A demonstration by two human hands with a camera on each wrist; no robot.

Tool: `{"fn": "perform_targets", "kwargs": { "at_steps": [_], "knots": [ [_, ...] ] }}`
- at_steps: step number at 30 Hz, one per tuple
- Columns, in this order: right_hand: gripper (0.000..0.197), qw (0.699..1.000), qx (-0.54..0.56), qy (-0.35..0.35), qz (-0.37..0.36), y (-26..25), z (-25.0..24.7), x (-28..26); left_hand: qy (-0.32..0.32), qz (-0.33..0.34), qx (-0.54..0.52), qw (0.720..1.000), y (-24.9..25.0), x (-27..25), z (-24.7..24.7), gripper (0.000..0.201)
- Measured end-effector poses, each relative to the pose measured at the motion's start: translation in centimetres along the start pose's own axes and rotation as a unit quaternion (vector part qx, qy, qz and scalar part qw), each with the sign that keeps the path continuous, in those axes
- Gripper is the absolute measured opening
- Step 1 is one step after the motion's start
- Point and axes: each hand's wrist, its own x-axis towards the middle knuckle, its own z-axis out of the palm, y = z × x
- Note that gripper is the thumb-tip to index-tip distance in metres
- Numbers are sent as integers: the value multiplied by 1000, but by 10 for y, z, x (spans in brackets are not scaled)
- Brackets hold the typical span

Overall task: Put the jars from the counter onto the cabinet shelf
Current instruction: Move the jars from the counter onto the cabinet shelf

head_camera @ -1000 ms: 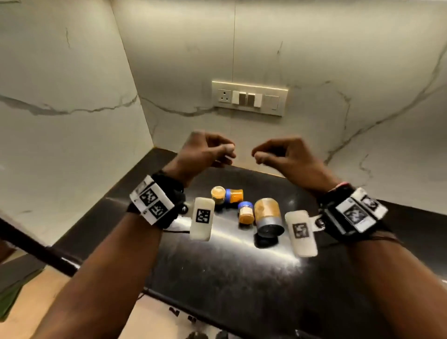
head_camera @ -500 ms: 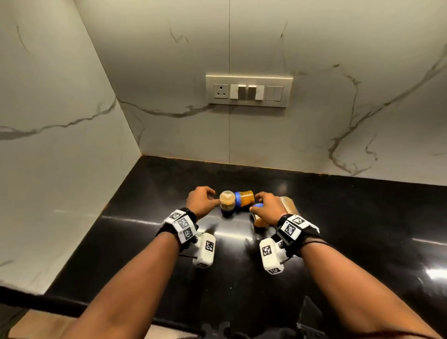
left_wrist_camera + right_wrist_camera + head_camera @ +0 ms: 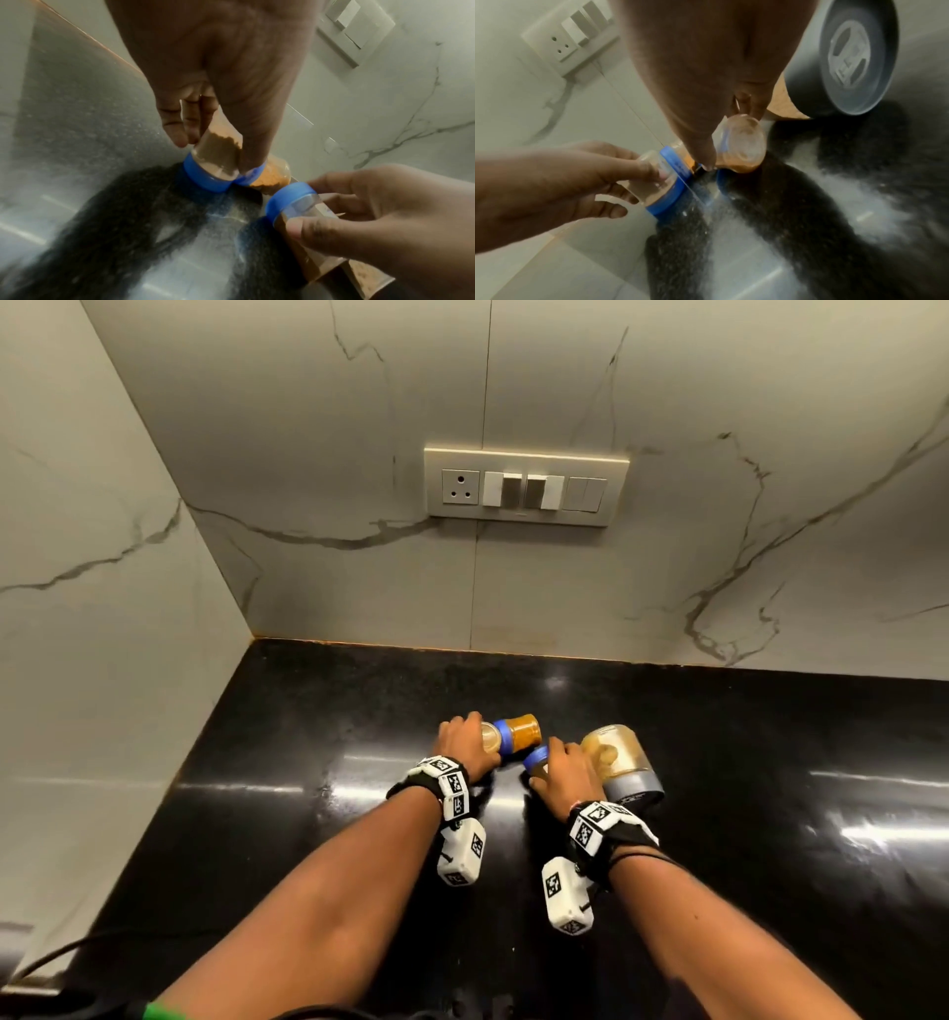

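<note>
Hands each pinch a small jar; probably light, slick plastic, best gripped mid-body.

Three small blue-capped spice jars clustered mid-surface, caps down or tilted; large grey-lidded jar tipped at 3 o'clock.
</note>
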Motion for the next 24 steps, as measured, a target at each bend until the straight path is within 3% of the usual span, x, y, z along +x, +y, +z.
{"fn": "perform_targets", "kwargs": {
  "at_steps": [3,5,8,11,13,14,16,21,24],
  "knots": [
    [50,999,33,-4,2,-2,3,-2,24,-25,-43,998,-6,-4,-3,51],
    [51,998,59,1,3,-3,3,-4,48,-58,-139,987,-13,-14,-8,40],
    [55,992,123,9,5,-4,1,-9,81,-91,-326,938,-29,-30,-7,34],
    [61,982,188,25,3,-2,2,-15,40,-133,-559,817,-37,-50,-6,16],
    [61,970,241,42,2,0,4,-19,-27,-171,-701,692,-41,-64,-10,5],
    [61,961,271,49,1,1,4,-22,-46,-188,-745,638,-44,-70,-11,8],
    [61,942,330,53,6,2,4,-27,-68,-204,-780,587,-51,-77,-10,22],
    [59,869,495,2,-3,6,-4,-41,-80,-163,-804,566,-48,-99,-1,32],
    [52,838,545,-27,-25,11,-21,-53,-117,-104,-812,563,-41,-109,4,76]
  ]
}}
